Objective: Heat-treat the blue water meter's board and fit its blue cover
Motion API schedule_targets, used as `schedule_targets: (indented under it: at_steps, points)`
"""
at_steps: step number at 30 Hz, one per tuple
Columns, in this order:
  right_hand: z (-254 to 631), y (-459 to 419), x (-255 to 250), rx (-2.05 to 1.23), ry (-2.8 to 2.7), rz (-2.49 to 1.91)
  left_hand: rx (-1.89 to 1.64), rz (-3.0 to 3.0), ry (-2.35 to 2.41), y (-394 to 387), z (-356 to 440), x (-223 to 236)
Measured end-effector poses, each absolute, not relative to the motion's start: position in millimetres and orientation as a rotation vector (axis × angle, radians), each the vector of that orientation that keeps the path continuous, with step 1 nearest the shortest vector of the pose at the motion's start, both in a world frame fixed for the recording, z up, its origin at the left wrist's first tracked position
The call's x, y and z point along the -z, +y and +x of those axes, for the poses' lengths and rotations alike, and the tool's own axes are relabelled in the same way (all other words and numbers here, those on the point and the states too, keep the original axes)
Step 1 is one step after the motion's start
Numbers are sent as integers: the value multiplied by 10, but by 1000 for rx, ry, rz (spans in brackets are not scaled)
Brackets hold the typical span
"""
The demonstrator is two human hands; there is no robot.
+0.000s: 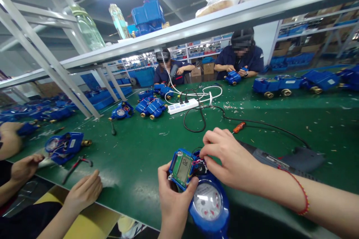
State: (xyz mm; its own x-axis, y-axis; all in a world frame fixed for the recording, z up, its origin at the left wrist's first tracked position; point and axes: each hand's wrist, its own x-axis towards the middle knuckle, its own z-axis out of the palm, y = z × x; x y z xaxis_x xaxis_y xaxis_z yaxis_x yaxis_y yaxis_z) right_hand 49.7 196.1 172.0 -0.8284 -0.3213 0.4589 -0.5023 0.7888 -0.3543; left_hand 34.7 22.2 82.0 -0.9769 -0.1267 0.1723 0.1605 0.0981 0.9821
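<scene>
Well, I'm working at a long green bench [126,149], with one co-worker [165,69] sitting at 12 o'clock, another co-worker [241,58] at 1 o'clock, and a neighbour's hand [82,190] resting at 9 o'clock. Blue meters [121,111] are lying at 11 o'clock, and a white power strip [182,106] is sitting near 12. I'm holding a blue water meter [209,203] at 6 o'clock, its green circuit board [183,170] showing digits, with wires exposed and no cover fitted yet. My left hand [175,209] is gripping the housing from below. My right hand [232,160] is reaching in from 4 o'clock, its fingers [215,142] curled together over the wiring, though I cannot tell whether they're pinching anything.
</scene>
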Motion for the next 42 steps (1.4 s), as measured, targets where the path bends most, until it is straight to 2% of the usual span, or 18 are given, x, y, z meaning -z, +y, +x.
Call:
schedule_targets:
  at_steps: [7,20,28,31,35,38,42]
  points:
    - [448,1848,-1625,-960,-2652,689,2189,29,-1937,283,433,-836]
    - [494,1957,-1626,-1022,-2437,784,2054,46,-2038,222,404,-823]
    - [487,1914,-1745,-1518,-2351,773,1856,-47,-2209,227,389,-833]
    - [374,1939,-1748,-1600,-2408,725,1940,-267,-2274,96,345,-854]
    - [284,1959,-1770,-1599,-2458,750,2102,-727,-2457,-168,140,-970]
    - [286,1949,-1823,-1553,-2472,815,1963,-992,-2548,-257,-26,-1092]
    - [319,1946,-1930,-1266,-2604,815,1858,-1054,-2500,-237,-84,-1165]
